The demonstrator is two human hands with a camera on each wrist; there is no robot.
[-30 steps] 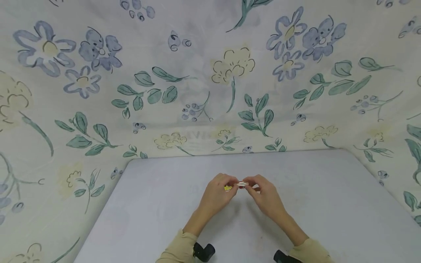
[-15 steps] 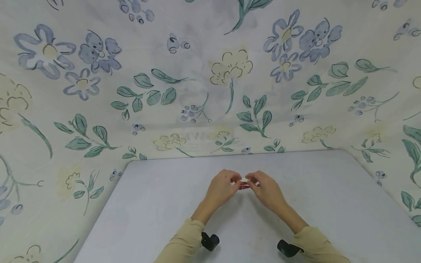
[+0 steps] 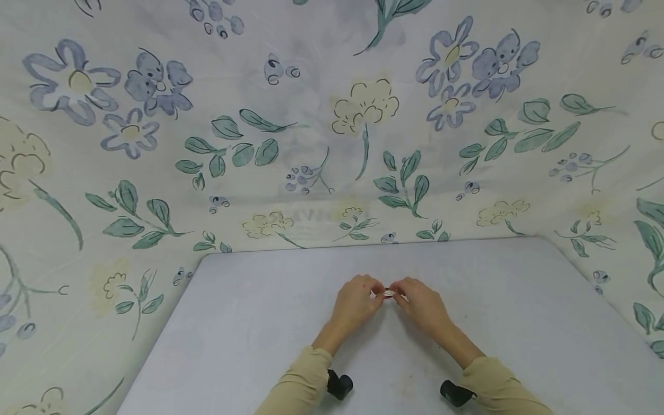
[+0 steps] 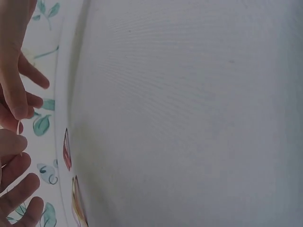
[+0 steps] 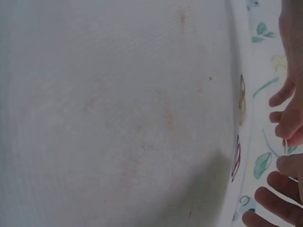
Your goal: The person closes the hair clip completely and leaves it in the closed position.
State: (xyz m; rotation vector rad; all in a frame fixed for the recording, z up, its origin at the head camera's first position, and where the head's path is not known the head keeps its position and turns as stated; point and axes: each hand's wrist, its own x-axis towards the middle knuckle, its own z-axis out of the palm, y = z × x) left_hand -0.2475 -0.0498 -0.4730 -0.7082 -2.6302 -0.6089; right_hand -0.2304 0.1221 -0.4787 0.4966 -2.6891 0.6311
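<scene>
My left hand (image 3: 358, 302) and right hand (image 3: 422, 305) meet above the table. Between their fingertips they pinch a small, thin, whitish piece (image 3: 388, 293), its kind too small to tell. It appears as a pale sliver (image 4: 19, 126) in the left wrist view. Beyond the hands lies a small flat red item (image 4: 67, 150) with a dark outline, seen at a steep slant. A similar yellow item (image 4: 78, 203) lies next to it, apart from it. The left hand hides the yellow one in the head view.
The white table (image 3: 259, 323) has a rounded far edge, backed by a flower-patterned cloth (image 3: 311, 115). Black wrist cameras are strapped to the left sleeve (image 3: 306, 374) and right sleeve (image 3: 498, 380).
Both hands have shifted slightly right. They rose a little at first, then came down with the whitish piece. The yellow item, glimpsed a second ago, is now covered in the head view.
</scene>
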